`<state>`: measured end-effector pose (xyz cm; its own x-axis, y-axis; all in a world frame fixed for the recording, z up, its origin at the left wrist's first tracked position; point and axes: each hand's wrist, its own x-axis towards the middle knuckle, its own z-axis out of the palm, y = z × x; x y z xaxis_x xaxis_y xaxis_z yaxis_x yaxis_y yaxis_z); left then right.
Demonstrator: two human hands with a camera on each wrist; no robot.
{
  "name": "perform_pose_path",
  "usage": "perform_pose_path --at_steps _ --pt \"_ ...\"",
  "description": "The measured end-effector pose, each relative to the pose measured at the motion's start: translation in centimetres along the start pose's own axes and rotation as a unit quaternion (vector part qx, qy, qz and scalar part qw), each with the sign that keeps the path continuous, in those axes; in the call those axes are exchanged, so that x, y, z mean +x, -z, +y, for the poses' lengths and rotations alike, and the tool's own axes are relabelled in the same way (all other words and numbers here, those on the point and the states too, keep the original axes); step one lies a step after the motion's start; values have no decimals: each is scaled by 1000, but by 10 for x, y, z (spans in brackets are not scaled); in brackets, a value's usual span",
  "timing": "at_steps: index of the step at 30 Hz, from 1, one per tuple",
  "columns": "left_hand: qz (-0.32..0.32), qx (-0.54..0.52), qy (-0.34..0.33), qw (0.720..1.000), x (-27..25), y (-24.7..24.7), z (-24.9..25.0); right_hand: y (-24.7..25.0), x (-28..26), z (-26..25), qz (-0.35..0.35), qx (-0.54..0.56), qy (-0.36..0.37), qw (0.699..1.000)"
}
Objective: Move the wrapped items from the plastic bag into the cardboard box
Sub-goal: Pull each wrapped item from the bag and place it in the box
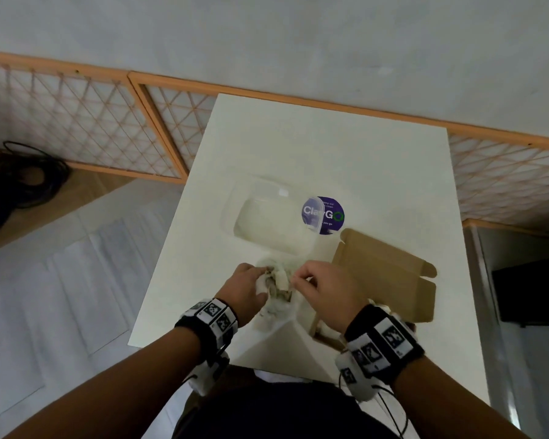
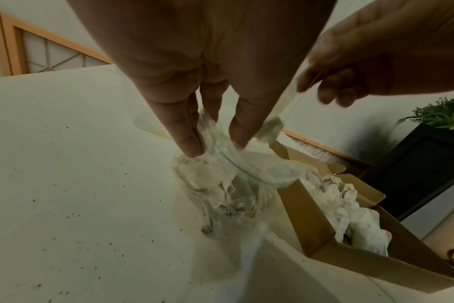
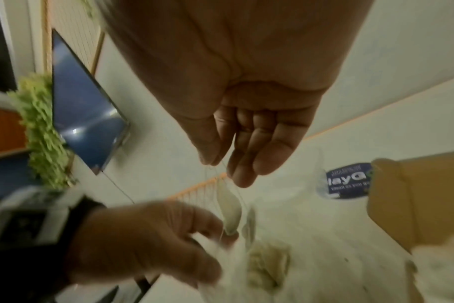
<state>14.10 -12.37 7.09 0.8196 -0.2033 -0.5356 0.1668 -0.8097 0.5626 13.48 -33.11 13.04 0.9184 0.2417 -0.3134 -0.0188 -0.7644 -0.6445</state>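
From above, my left hand (image 1: 246, 285) and right hand (image 1: 322, 285) meet over the clear plastic bag (image 1: 278, 293) on the white table (image 1: 346, 160), the cardboard box (image 1: 384, 274) just to its right. My left wrist view shows my left fingers (image 2: 187, 131) pinching the bag's mouth, with white wrapped items (image 2: 350, 209) lying in the box. My right wrist view shows thumb and forefinger pinching the bag's thin film.

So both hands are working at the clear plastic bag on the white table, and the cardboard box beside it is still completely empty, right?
Not quite. Both hands, the left hand and right hand, are at the plastic bag on the white table, but the cardboard box is not empty: the left wrist view shows crumpled white wrapped items already inside.
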Motion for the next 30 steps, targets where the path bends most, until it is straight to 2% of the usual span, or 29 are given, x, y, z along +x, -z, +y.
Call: perform_pose_path --at_steps 3,6,10,13,16,21,26,30 --pt "-14 7 -3 1000 0 1 -1 23 -10 -5 22 70 18 997" --pt "-19 23 -13 999 -2 6 1 39 -16 -9 12 139 22 990" --pt "5 22 -47 999 -11 21 13 54 -21 -13 6 199 15 980" --pt "42 2 -111 993 -21 39 31 67 -24 -19 4 218 15 976" --pt "63 -70 -179 979 -33 60 54 78 -27 -26 -6 245 15 969" --pt "24 -156 -280 947 -49 89 91 97 -29 -37 -15 240 61 969" --pt "-34 -205 -269 940 -56 103 110 113 -34 -50 -7 266 102 958" --pt "-9 -258 -279 925 -62 97 119 120 -38 -57 10 273 120 954"
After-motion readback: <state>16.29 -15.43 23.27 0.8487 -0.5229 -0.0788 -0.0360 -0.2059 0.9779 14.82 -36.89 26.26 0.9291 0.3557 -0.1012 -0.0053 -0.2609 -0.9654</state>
